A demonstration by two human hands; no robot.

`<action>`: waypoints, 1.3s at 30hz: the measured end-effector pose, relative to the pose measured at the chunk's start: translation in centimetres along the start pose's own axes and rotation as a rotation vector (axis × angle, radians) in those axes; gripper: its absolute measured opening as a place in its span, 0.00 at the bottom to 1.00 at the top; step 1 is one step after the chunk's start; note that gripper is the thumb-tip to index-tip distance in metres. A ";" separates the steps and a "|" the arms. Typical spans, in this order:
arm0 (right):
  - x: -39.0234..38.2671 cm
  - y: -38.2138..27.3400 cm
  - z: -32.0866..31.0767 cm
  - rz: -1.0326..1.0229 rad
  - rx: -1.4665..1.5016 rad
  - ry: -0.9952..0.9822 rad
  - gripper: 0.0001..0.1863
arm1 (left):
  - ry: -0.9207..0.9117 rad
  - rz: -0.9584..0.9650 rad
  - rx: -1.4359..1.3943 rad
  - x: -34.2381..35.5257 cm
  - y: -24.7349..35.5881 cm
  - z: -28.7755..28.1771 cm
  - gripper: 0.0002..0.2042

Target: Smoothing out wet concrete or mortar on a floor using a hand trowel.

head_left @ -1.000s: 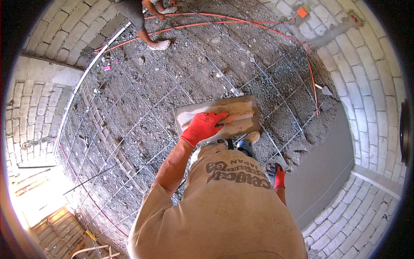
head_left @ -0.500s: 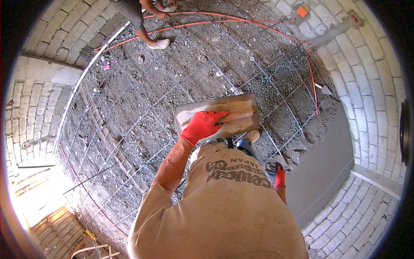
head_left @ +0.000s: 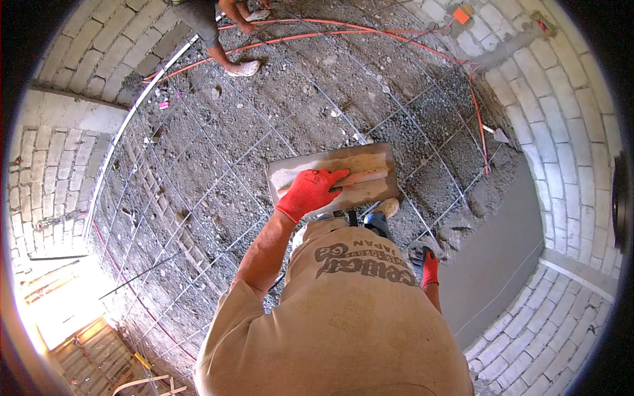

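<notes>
My left hand (head_left: 309, 193), in a red glove, is wrapped around the wooden handle of a wide rectangular hand float (head_left: 370, 191). The float is held level in front of my body, above the gravel, its flat plate smeared with dried mortar. My right hand (head_left: 426, 265), gloved in red with dark fingers and palm, hangs low at my right side. Its fingers look loosely apart and nothing shows in them. Just beyond that hand lies the rough edge of a smooth grey band of fresh concrete (head_left: 495, 257).
A grid of thin steel bars (head_left: 218, 188) spans the gravel floor. Orange conduit (head_left: 330, 32) curves along the far side. A co-worker's leg (head_left: 218, 49) and hands are at the far left. Block walls (head_left: 561, 119) surround the floor. Bright light enters at the lower left beside wooden boards (head_left: 99, 356).
The room has shifted very slightly in the picture. Both my hands and the float keep the same places in front of me.
</notes>
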State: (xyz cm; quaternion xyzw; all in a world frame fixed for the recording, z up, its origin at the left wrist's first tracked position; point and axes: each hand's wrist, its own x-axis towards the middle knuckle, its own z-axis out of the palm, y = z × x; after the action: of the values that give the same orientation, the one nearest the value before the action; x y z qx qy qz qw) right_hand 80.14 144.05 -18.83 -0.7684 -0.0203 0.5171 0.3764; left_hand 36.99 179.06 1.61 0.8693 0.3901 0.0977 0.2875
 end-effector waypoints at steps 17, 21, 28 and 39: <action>-0.4 0.5 0.6 -0.074 0.015 -0.005 0.20 | 0.044 0.015 -0.027 -0.2 0.1 0.1 0.24; -0.5 0.9 0.6 -0.045 -0.005 0.017 0.21 | 0.027 -0.001 -0.017 -0.1 0.3 -0.2 0.25; 0.3 2.1 0.3 -0.007 -0.011 0.031 0.20 | 0.016 0.001 -0.015 -0.2 -0.1 0.1 0.25; 1.3 3.3 -0.6 -0.121 -0.056 0.086 0.19 | -0.002 0.004 -0.016 0.0 -0.5 0.4 0.25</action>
State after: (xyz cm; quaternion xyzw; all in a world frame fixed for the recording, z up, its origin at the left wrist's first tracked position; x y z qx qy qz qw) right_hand 80.04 141.97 -21.72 -0.7976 -0.0651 0.4592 0.3857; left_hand 36.86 179.16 1.04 0.8678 0.3873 0.1005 0.2947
